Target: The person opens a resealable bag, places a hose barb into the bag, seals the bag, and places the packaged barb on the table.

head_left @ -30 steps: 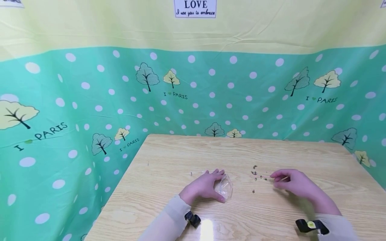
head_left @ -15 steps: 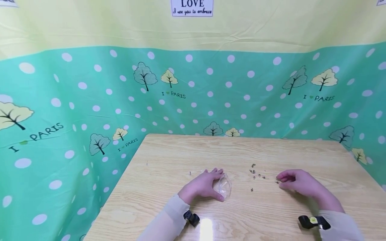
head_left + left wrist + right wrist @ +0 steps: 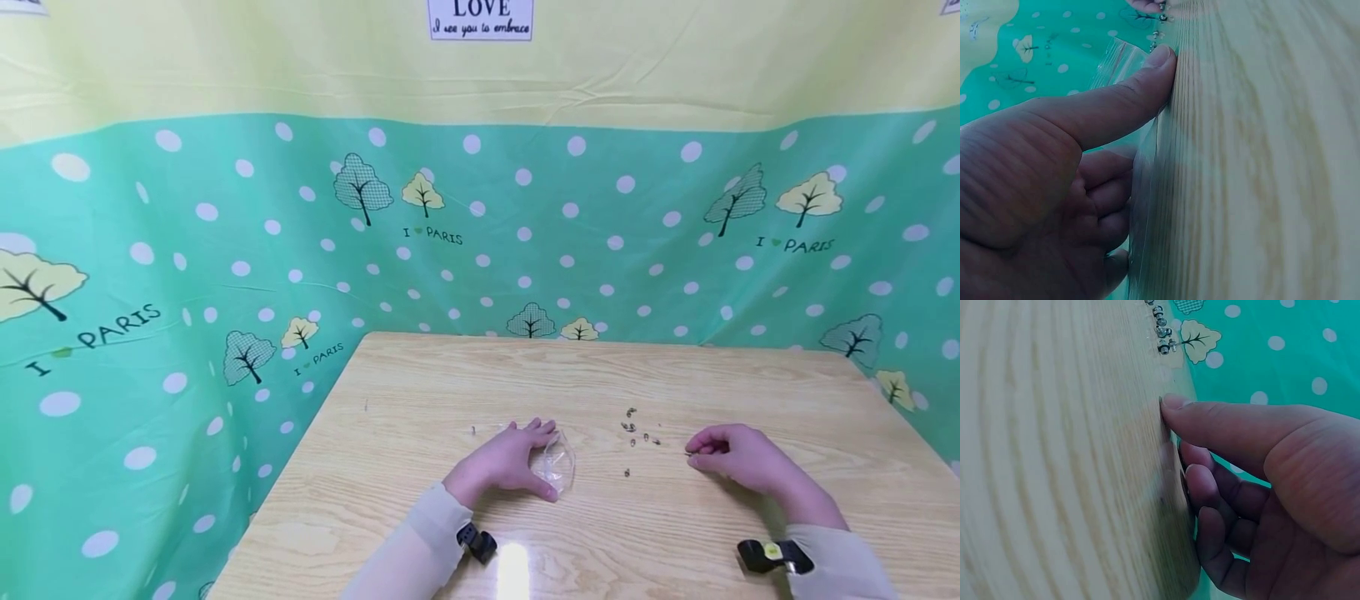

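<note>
Wooden table: left hand grip pins clear bag; right hand curled, fingertips down.

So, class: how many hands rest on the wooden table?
2: the left hand holds a clear plastic bag; the right hand pinches beside the small metal pieces.

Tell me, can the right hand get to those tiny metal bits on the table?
Probably yes. The right hand rests on the table just beside the metal bits, and only bare wood lies between them.
</note>
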Demonstrator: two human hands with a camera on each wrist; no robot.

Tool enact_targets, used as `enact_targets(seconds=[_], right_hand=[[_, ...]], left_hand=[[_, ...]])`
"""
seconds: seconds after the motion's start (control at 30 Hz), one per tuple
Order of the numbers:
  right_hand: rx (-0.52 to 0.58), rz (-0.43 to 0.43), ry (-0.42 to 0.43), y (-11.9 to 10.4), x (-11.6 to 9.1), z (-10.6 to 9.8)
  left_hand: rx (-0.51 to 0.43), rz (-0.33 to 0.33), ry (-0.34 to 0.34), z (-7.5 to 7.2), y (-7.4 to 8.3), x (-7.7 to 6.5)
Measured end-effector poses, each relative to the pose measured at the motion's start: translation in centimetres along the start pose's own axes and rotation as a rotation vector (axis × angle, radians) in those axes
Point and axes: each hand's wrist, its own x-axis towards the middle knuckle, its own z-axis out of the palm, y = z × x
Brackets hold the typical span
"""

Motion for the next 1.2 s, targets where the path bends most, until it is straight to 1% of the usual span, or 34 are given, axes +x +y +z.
enact_targets(seconds=[0.47, 0.83, 1.2], right_hand=[[-0.014, 0.015, 0.008, -0.38, 0.01, 0.07], [-0.018, 0.002, 0.008, -0.2, -0.05, 0.02], [-0.033, -0.015, 0.009, -0.07, -0.05, 0.03]], left_hand=[[0.003, -0.006, 0.001, 0.06, -0.1, 0.02], [0.006, -0.016, 0.004, 0.06, 0.01, -0.04], [-0.001, -0.018, 0.0, 0.13, -0.21, 0.08]])
